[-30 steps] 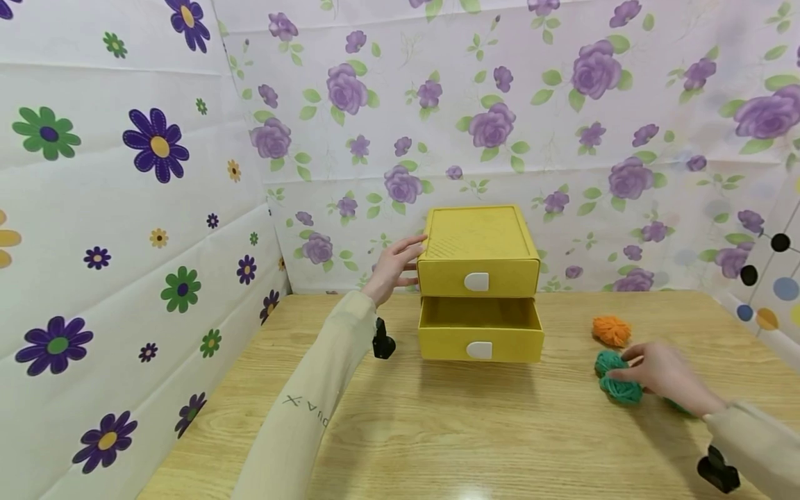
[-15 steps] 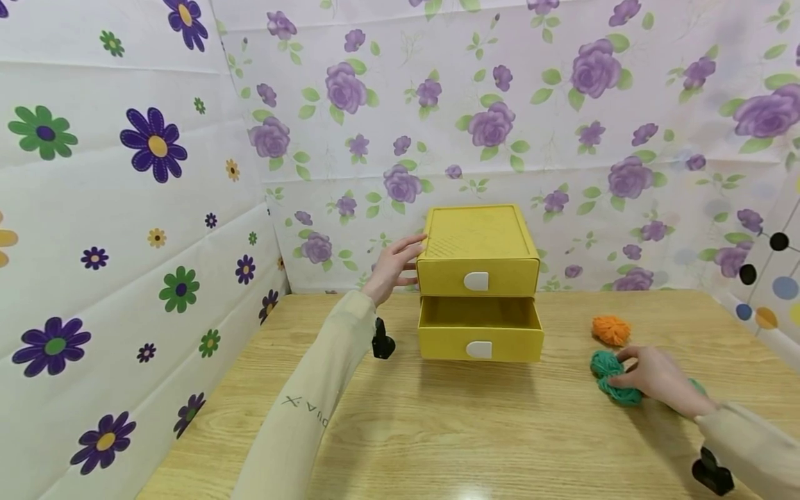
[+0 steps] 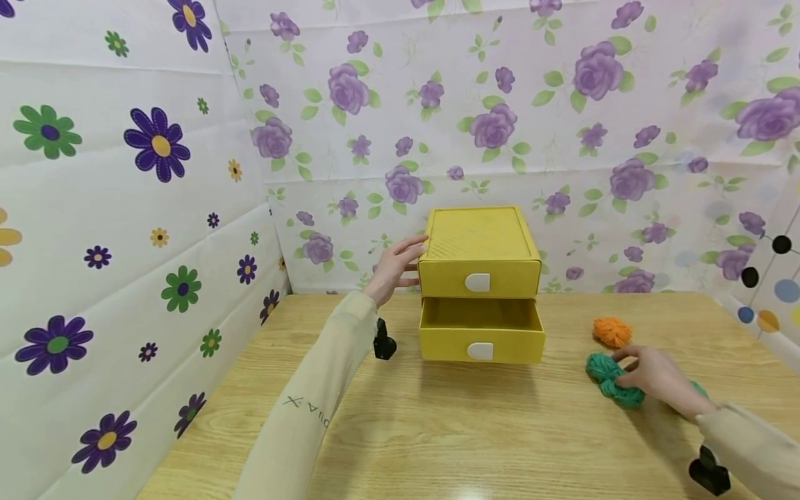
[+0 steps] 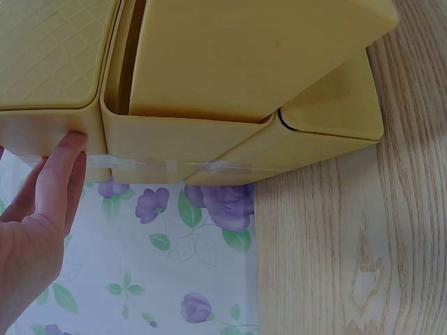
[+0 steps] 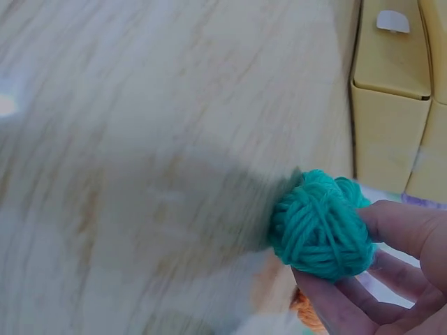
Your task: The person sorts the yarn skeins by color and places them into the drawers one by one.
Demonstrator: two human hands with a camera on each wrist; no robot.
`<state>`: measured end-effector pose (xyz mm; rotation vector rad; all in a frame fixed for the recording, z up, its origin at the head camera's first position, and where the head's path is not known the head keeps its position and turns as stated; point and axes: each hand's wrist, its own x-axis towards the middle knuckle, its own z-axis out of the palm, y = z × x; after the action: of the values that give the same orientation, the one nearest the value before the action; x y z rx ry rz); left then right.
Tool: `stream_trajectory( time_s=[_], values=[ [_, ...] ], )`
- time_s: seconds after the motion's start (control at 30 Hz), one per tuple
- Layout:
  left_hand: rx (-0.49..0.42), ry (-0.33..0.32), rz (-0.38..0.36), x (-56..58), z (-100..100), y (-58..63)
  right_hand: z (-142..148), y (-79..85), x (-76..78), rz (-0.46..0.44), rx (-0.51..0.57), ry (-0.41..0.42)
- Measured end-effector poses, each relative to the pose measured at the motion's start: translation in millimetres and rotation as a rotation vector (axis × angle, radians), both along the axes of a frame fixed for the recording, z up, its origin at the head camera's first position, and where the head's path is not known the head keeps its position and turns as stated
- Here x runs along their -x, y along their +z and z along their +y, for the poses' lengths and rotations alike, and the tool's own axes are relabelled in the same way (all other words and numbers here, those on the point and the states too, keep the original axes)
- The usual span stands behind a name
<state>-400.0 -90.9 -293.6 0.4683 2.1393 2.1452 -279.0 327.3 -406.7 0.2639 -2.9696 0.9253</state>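
Note:
A yellow two-drawer box (image 3: 480,278) stands on the wooden table, its lower drawer (image 3: 481,345) pulled out and its upper one closed. My left hand (image 3: 394,269) rests its extended fingers on the left side and top edge of the box; in the left wrist view, the fingers (image 4: 59,174) lie against the side wall. At the right, my right hand (image 3: 656,375) pinches a teal-green yarn ball (image 5: 325,227) between thumb and fingers. In the head view the green yarn (image 3: 615,385) shows two lobes in front of the fingertips.
An orange yarn ball (image 3: 612,332) lies just behind the right hand. More green yarn (image 3: 698,389) peeks out from behind the right wrist. A floral sheet (image 3: 350,153) hangs behind the table, and another patterned sheet (image 3: 125,278) runs along the left.
The right hand has tilted the green yarn, and its far lobe has shifted slightly left. More green yarn now shows behind the right wrist. The left hand and box have stayed put.

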Motion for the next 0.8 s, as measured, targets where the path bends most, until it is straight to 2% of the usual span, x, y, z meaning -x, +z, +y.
stream_trajectory(
  time_s=[0.23, 0.57, 0.8],
  values=[
    [-0.003, -0.001, 0.002, 0.6, 0.1, -0.2, 0.0, 9.0, 0.7, 0.046, 0.047, 0.013],
    [-0.008, 0.004, -0.005, 0.2, -0.7, -1.1, -0.2, 21.7, 1.1, 0.009, 0.083, 0.036],
    [-0.005, -0.003, 0.001, 1.2, 0.0, -0.9, -0.5, 25.3, 3.5, 0.03, 0.081, 0.07]
  ],
)
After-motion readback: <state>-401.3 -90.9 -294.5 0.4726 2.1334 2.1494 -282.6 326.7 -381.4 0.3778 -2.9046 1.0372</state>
